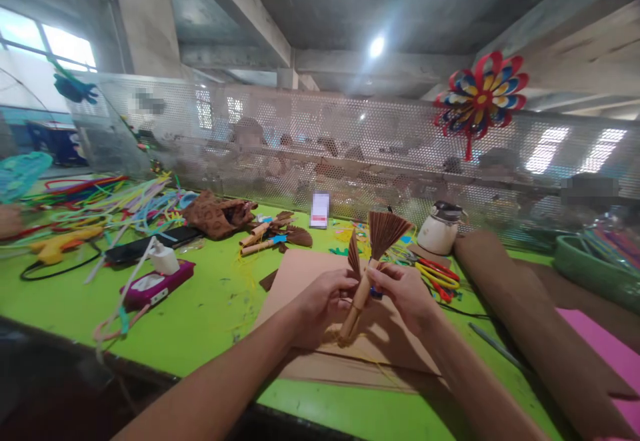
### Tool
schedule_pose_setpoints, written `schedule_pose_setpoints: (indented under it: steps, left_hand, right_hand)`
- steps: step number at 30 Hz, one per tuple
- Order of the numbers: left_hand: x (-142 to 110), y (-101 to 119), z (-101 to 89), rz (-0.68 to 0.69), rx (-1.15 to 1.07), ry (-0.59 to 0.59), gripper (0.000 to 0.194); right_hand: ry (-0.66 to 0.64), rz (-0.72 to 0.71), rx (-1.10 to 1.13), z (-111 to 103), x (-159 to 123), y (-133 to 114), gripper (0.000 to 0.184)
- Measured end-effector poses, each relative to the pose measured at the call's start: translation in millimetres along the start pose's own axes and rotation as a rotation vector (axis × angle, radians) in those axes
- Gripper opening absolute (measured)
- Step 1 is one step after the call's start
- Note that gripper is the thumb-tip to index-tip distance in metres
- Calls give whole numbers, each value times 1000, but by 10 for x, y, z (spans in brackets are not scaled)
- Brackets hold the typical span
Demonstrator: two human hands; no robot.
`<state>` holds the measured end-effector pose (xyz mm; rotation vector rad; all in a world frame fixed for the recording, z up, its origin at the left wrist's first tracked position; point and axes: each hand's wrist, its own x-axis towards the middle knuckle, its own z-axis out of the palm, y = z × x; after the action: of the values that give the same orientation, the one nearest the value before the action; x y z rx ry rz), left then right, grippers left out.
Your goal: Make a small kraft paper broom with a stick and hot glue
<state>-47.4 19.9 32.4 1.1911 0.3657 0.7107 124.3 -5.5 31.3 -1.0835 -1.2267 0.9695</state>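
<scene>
Over a stack of tan cardboard sheets [300,281], both hands are at a brown paper craft piece [357,308]. It has a rolled tube that leans to the right, a large pleated fan [387,234] at its top and a narrower pleated fan [353,254] to the left. My left hand [325,298] closes its fingertips at the left side, near the base of the narrow fan. With thumb and fingers, my right hand [400,288] pinches the tube just below the large fan. A small dark blue bit shows under the right fingers. Yellow strands lie below the tube.
Similar paper pieces [270,240] lie at the back left beside a brown cloth bag [215,213]. A purple power strip [157,284], a yellow glue gun [65,244] and a phone [320,210] are on the green table. A kettle [439,228] and long brown roll [530,321] stand right.
</scene>
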Motion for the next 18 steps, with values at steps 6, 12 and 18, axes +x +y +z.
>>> schedule_pose_setpoints:
  steps: [6, 12, 18]
  left_hand:
    - [27, -108, 26, 38, 192, 35, 34]
    - [128, -263, -13, 104, 208, 120, 29]
    - [205, -293, -168, 154, 4, 403, 20]
  right_hand:
    - [19, 64, -76, 22, 9, -37, 38]
    - [51, 83, -180, 86, 65, -38, 39]
    - [230, -399, -798, 386, -34, -276, 29]
